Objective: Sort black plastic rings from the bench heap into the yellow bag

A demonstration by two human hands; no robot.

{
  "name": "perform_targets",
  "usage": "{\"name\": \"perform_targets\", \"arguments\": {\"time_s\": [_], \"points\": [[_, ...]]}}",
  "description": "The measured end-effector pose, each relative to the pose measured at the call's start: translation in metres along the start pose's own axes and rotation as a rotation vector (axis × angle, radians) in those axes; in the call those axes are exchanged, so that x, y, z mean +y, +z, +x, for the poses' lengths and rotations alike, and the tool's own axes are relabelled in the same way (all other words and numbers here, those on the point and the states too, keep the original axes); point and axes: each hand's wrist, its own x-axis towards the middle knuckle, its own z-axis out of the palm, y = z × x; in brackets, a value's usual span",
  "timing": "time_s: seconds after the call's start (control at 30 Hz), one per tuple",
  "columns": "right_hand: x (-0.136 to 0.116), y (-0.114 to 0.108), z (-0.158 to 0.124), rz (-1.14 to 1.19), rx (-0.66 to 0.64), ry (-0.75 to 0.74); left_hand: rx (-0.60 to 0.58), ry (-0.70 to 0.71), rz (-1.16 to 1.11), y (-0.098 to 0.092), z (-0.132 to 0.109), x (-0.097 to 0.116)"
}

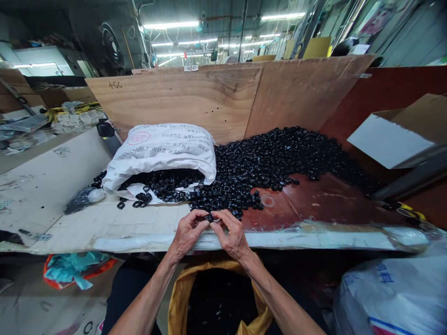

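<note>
Over the front edge of the workbench, my left hand (188, 231) and my right hand (231, 233) meet. Between their thumbs and fingertips they pinch one small black ring (208, 217). Just beyond my fingers begins a large heap of black rings (275, 158), spread across the bench and piled higher toward the back right. More rings spill from the mouth of a white woven sack (164, 146) lying on its side at left. Below my wrists, between my knees, stands an open yellow sack (181, 298) with many dark pieces inside.
Plywood boards (181, 100) wall the bench's back. At right are a white cardboard box (393, 139), a yellow-handled tool (410, 211) and a stuffed white sack (394, 288) on the floor. A black plastic bag (79, 200) lies at left; under the bench sits an orange-rimmed basket (50, 274).
</note>
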Motion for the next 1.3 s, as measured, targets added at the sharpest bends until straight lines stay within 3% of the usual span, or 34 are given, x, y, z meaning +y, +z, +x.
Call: {"name": "perform_targets", "arguments": {"time_s": [0.17, 0.3, 0.4, 0.47, 0.6, 0.67, 0.83, 1.0, 1.1, 1.2, 1.3], "points": [[-0.005, 0.0, 0.002, 0.008, -0.02, 0.105, -0.045, 0.107, 0.077, 0.0, 0.0, 0.001], [-0.02, -0.002, -0.009, 0.06, -0.009, 0.444, -0.098, 0.318, 0.285, 0.004, -0.014, 0.003], [-0.033, -0.008, -0.026, 0.159, -0.071, 0.676, -0.139, 0.459, 0.36, 0.011, -0.034, 0.005], [-0.042, -0.014, -0.038, 0.138, -0.085, 0.674, -0.157, 0.416, 0.324, 0.017, -0.048, 0.009], [-0.054, -0.023, -0.057, 0.035, 0.012, 0.41, -0.103, 0.089, 0.13, 0.027, -0.069, 0.022], [-0.055, -0.024, -0.062, 0.087, -0.007, 0.32, -0.082, -0.002, 0.046, 0.03, -0.075, 0.027], [-0.055, -0.022, -0.068, 0.177, -0.043, 0.515, -0.08, 0.03, 0.071, 0.03, -0.085, 0.026], [-0.056, -0.023, -0.073, 0.122, 0.006, 0.197, -0.043, -0.081, -0.068, 0.031, -0.091, 0.017], [-0.053, -0.018, -0.079, 0.236, -0.037, 0.379, -0.049, -0.033, 0.01, 0.033, -0.097, 0.011], [-0.051, -0.011, -0.086, 0.377, -0.107, 0.653, -0.067, 0.138, 0.211, 0.03, -0.104, 0.007], [-0.05, -0.014, -0.089, 0.325, -0.213, 0.727, -0.214, 0.287, 0.35, 0.018, -0.105, 0.011]]}}
